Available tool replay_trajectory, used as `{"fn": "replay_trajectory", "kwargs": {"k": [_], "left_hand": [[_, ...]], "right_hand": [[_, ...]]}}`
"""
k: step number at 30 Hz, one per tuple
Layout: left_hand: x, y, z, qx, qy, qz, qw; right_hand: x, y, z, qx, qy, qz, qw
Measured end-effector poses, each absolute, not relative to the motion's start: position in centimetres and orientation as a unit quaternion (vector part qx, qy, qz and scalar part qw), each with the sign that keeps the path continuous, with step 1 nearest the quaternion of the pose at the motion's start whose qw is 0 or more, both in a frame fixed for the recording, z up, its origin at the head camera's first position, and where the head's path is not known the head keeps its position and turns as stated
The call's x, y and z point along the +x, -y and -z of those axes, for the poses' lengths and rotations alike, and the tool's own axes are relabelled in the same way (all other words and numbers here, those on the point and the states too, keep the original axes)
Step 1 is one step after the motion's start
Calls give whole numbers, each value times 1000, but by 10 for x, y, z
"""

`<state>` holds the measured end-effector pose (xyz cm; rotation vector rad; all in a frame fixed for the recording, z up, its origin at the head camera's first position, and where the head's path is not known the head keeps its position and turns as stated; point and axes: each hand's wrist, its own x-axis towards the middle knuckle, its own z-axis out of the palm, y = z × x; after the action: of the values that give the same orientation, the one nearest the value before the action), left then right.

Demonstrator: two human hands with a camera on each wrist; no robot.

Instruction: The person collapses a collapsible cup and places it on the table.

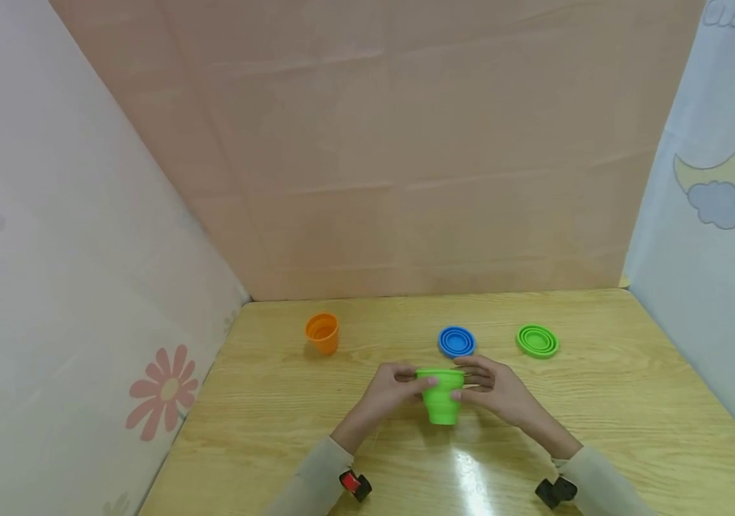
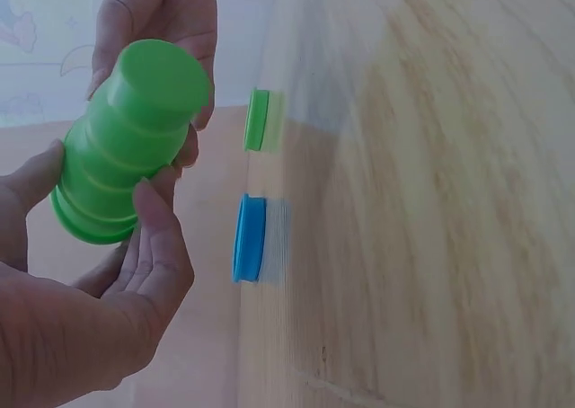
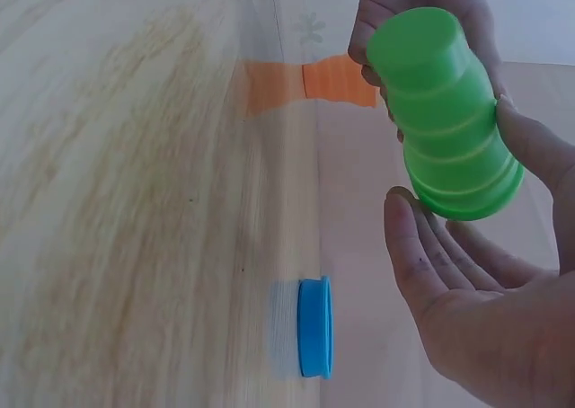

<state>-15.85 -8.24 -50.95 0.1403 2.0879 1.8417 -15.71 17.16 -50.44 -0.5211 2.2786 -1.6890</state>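
Note:
A green collapsible cup [image 1: 442, 398], extended to full height, is held up above the table between both hands. My left hand [image 1: 394, 387] grips one side near the rim, thumb in front and fingers behind. On the other side, my right hand [image 1: 501, 390] has its thumb against the wall and its fingers curved around the rim. The left wrist view shows the cup's base [image 2: 163, 75] and ridged wall. Just beyond the hands lies a flattened blue collapsible cup [image 1: 457, 342], also seen in the right wrist view as a blue disc [image 3: 315, 327].
An extended orange collapsible cup [image 1: 323, 333] stands at the back left of the wooden table [image 1: 264, 416]. To the back right is a flattened green collapsible cup [image 1: 538, 341]. A beige panel [image 1: 432, 158] rises behind the table, with pale walls at both sides.

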Motion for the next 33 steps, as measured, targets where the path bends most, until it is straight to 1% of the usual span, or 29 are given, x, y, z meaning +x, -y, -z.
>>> {"fn": "replay_trajectory", "kwargs": {"k": [9, 15, 18, 23, 26, 33], "left_hand": [[-155, 80, 511, 25, -735, -654, 179], [-154, 85, 510, 49, -749, -634, 185], [-154, 90, 511, 62, -762, -620, 178], [-155, 95, 513, 81, -762, -624, 154], [-156, 96, 515, 93, -753, -635, 148], [-156, 91, 523, 109, -690, -695, 170]], "right_hand": [[-157, -170, 512, -174, -771, 595, 145], [-158, -169, 513, -158, -777, 594, 138], [-158, -170, 514, -144, -777, 596, 142], [-157, -172, 516, -145, -759, 613, 166], [-157, -173, 515, -147, -736, 634, 186], [-157, -176, 518, -132, -708, 652, 237]]}}
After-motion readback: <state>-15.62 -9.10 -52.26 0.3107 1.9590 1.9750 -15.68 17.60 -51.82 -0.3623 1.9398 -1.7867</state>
